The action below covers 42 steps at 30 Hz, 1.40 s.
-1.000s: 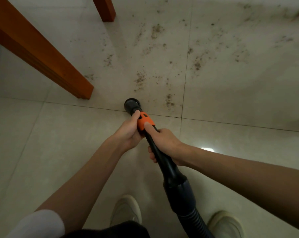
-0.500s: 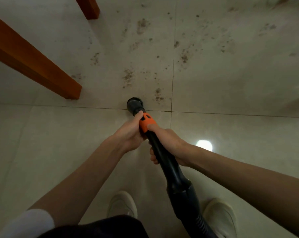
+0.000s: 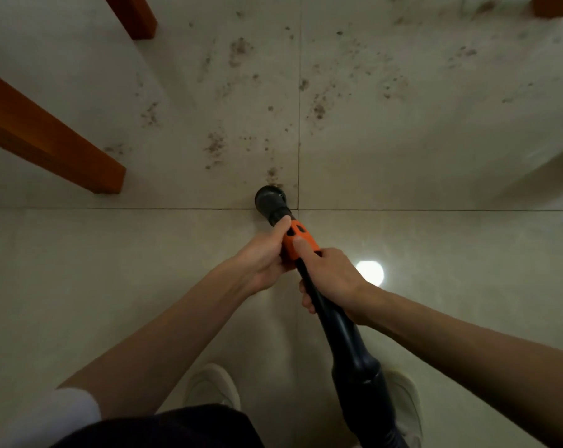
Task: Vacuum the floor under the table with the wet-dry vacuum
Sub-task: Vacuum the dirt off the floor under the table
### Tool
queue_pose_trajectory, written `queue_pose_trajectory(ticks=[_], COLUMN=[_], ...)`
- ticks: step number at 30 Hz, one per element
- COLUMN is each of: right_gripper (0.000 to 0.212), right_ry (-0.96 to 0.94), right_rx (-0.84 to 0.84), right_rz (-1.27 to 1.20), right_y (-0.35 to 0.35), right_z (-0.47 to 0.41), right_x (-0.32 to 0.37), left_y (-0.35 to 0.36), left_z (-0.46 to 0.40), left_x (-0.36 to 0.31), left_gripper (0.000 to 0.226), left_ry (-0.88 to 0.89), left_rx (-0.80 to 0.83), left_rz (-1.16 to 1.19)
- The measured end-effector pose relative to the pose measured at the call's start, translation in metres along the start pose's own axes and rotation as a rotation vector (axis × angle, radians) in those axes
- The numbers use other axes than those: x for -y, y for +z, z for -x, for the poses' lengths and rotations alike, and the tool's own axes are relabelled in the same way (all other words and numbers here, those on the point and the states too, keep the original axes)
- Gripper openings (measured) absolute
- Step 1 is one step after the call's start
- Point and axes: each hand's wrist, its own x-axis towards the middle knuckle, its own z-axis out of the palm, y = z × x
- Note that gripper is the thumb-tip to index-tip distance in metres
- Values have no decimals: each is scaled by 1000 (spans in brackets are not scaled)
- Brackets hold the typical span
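Together, both hands grip the black plastic vacuum wand close to its front end: the left hand wraps the tube from the left with its thumb stretched forward along the orange plastic collar, while the right hand closes around the shaft just behind it, thumb laid on the same collar. Such a close two-handed hold near the tip probably gives firm steering and downward pressure. From there the wand widens into a dark cuff and ribbed hose running back past the person's right side. Ahead of the hands, the round black nozzle mouth sits at floor level beside the crossing of the grout lines, right at the nearest clump of scattered brown dirt crumbs on the pale glossy tiled floor. More crumbs spread farther forward, between the orange-brown wooden table legs, so most of the cleaning seems yet to do. Below, two pale shoes stand on the clean tiles, and a bright lamp reflection shines just right of the right hand.
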Motion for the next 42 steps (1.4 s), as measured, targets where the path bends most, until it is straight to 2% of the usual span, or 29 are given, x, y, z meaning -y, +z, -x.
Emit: queue_pose_trajectory(ticks=[14, 32, 42], right_gripper=[46, 46, 48], right_ry=[-6, 4, -50], right_rx=[-130, 160, 161], right_rz=[-3, 25, 13], right_y=[-17, 19, 43], right_z=[-6, -32, -54], right_x=[-3, 14, 41], left_y=[26, -36, -54], left_z=[-7, -8, -17], left_x=[-4, -3, -33], left_gripper=[38, 38, 34], left_ry=[2, 148, 211], left_rx=[68, -77, -146], left_rz=[-74, 79, 137])
